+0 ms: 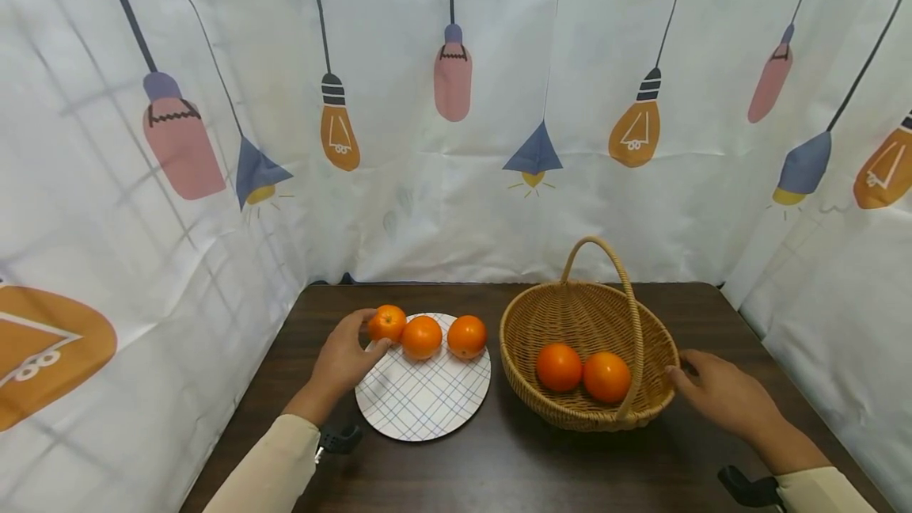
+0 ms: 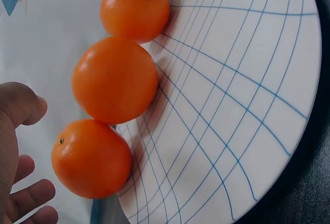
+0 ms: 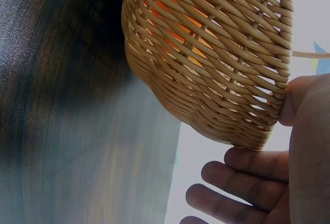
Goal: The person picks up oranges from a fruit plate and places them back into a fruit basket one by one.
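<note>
My left hand [image 1: 345, 355] is spread beside the leftmost orange [image 1: 387, 324], its thumb and fingers on either side. In the left wrist view a gap shows between the fingers [image 2: 32, 199] and the lowest orange [image 2: 92, 158]. Two more oranges, one in the middle [image 1: 422, 337] and one to the right [image 1: 467, 337], sit with it along the far part of a white plate [image 1: 420, 406] with blue grid lines. My right hand [image 1: 734, 398] pinches the right rim of a wicker basket [image 1: 556, 303] between thumb and forefinger, the other fingers extended. Two oranges [image 1: 559, 367] lie inside the basket.
A tall arched handle [image 1: 636, 323] rises over the basket. Plate and basket stand side by side on a dark wooden table [image 1: 492, 473]. A white curtain [image 1: 399, 220] printed with lamps and bulbs encloses the back and both sides.
</note>
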Demonstrator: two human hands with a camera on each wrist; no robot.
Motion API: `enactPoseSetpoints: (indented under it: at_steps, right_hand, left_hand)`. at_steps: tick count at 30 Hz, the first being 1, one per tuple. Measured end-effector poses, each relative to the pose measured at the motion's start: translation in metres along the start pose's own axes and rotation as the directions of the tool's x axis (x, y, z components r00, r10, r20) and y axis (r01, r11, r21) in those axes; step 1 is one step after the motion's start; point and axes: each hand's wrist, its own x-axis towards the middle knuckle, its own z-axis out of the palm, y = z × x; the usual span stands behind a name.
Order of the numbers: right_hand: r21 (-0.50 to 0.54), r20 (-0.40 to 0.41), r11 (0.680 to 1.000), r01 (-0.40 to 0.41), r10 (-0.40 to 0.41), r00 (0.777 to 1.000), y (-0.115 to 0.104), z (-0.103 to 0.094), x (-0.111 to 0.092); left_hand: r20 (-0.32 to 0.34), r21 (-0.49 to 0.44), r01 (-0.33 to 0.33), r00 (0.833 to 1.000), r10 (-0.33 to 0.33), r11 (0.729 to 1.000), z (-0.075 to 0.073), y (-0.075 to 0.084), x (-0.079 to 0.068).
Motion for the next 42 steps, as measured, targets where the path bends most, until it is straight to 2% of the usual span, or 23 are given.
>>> enactPoseSetpoints:
  at_steps: [8,23,42]
  right_hand:
    - [0.012,0.002,1.000,0.005,-0.005,1.000,-0.002,-0.002,-0.001]
    - [0.014,0.001,1.000,0.003,-0.003,1.000,-0.002,0.000,-0.001]
    - [-0.004,-0.001,1.000,-0.005,0.005,1.000,-0.003,-0.001,-0.002]
  left_hand:
    - [0.007,0.028,-0.002,1.000,0.002,1.000,0.002,-0.011,0.005]
    - [0.067,0.051,0.071,0.995,-0.075,0.996,0.011,-0.023,0.012]
    - [0.101,0.067,0.106,0.989,-0.113,0.992,0.023,-0.022,0.020]
